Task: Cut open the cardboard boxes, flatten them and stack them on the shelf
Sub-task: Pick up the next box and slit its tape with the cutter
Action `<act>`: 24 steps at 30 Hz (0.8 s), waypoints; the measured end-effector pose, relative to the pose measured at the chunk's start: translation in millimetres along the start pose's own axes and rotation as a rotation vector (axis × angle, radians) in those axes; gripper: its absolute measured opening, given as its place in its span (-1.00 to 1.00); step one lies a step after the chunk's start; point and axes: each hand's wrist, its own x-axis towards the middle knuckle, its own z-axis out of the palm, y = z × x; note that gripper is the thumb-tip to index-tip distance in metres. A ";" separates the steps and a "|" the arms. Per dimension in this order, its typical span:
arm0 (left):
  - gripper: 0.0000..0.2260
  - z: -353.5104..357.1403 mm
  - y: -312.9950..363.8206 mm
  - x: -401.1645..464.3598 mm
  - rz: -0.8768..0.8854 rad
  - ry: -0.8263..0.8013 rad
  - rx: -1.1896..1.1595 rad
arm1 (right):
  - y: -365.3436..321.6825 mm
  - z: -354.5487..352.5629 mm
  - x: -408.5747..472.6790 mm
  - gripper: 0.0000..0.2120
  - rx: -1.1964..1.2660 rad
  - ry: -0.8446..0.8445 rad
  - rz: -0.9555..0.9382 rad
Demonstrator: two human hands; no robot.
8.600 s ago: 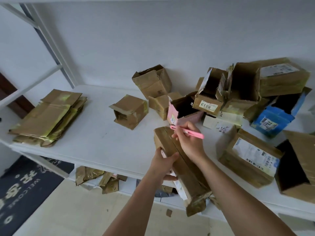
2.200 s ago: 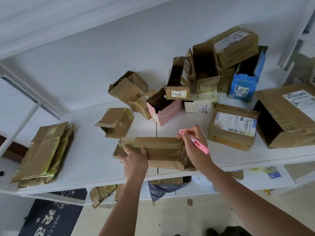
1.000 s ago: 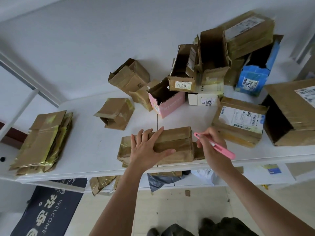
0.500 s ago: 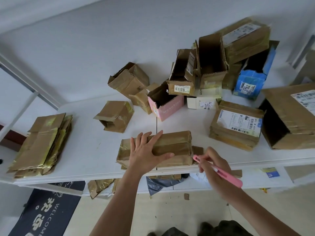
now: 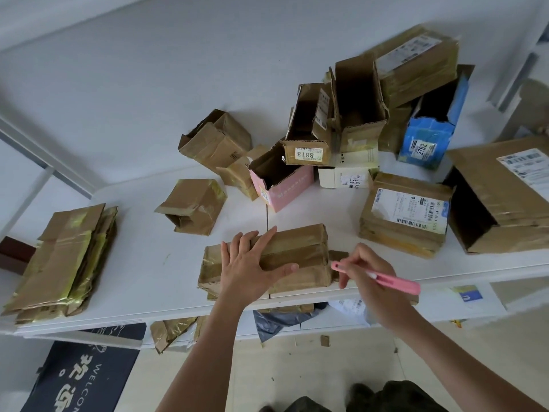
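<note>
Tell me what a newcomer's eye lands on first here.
First, the left hand pressing flat on the taped brown box at the shelf's front edge, with the right hand holding a pink cutter beside its right end. Next, the jumble of opened boxes at back right, and the flattened stack far left.

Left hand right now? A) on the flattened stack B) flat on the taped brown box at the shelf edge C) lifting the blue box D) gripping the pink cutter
B: the left hand lies with fingers spread on the brown box, while the right hand holds the pink cutter.
</note>
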 end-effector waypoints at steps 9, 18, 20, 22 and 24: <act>-0.11 1.5 6.3 9.4 -0.064 0.025 0.009 | 7.7 -109.9 69.9 -0.68 -1.183 0.249 0.092; -0.10 -0.3 11.2 12.7 -0.103 0.018 0.014 | 16.5 -116.5 92.7 -0.38 -1.227 0.254 0.346; -0.09 -0.2 12.0 12.5 -0.114 0.018 0.006 | 10.6 -108.7 84.7 -0.39 -1.217 0.315 0.277; -0.10 -0.4 13.4 13.0 -0.127 0.015 0.008 | 2.4 -92.3 74.2 -0.53 -1.167 0.359 0.133; -0.11 -1.6 15.9 14.0 -0.151 0.006 0.001 | -5.1 -66.3 61.4 -0.66 -1.012 0.286 0.028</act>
